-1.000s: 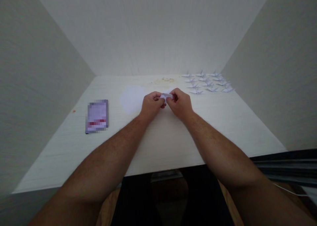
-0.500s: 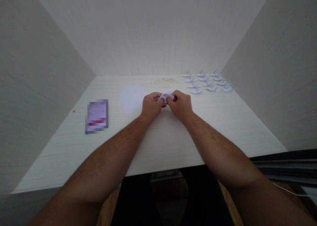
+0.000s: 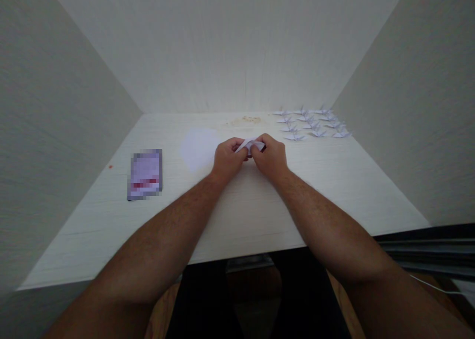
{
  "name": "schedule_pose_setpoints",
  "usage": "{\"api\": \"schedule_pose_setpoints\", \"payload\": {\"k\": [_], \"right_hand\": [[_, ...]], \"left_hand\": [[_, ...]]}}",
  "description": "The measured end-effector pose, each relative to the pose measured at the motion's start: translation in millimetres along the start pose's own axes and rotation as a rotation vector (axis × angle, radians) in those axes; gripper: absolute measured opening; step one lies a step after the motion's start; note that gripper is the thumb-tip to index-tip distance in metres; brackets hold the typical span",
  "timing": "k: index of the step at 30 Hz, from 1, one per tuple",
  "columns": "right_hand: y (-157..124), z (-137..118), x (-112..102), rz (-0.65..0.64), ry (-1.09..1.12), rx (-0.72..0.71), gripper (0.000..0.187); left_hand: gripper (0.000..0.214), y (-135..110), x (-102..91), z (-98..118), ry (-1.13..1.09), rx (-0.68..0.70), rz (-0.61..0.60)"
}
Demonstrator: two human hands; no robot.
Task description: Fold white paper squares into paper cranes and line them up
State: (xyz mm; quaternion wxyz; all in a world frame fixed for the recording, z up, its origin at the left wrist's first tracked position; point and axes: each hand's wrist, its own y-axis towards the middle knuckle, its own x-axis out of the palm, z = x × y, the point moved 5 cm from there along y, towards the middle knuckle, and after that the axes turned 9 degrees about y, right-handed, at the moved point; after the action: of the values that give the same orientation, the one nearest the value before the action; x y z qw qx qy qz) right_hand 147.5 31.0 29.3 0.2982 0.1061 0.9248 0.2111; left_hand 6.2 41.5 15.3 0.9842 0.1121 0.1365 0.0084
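My left hand (image 3: pixel 227 159) and my right hand (image 3: pixel 271 156) meet over the middle of the white table (image 3: pixel 241 215). Both pinch a small folded piece of white paper (image 3: pixel 252 144) between thumbs and fingertips. The paper pokes out above the fingers and is partly hidden by them. A flat sheet of white paper (image 3: pixel 196 148) lies just left of my left hand.
Several small folded paper cranes (image 3: pixel 309 123) stand in rows at the far right of the table. A dark, blurred rectangular pack (image 3: pixel 145 174) lies at the left. Pale walls close in the table on three sides. A faint brownish stain (image 3: pixel 247 120) marks the far middle.
My hands stay in the same spot. The fingers have shifted slightly on the folded paper, which now shows a pointed flap above them.
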Motion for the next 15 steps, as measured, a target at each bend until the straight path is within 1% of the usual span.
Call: {"api": "schedule_pose_setpoints", "payload": {"k": [5,10,15], "right_hand": [[0.0,1.2,2.3,-0.023,0.067,0.010,0.005],[0.5,4.7,1.8,0.005,0.068,0.031,0.006],[0.3,1.8,-1.1,0.030,0.128,0.009,0.005]], "left_hand": [[0.012,-0.4,-2.1,-1.2,0.006,-0.008,0.035],[0.013,1.3,-2.3,-6.2,0.034,-0.014,0.048],[0.012,0.4,-1.3,-6.7,-0.020,-0.048,0.031]]}}
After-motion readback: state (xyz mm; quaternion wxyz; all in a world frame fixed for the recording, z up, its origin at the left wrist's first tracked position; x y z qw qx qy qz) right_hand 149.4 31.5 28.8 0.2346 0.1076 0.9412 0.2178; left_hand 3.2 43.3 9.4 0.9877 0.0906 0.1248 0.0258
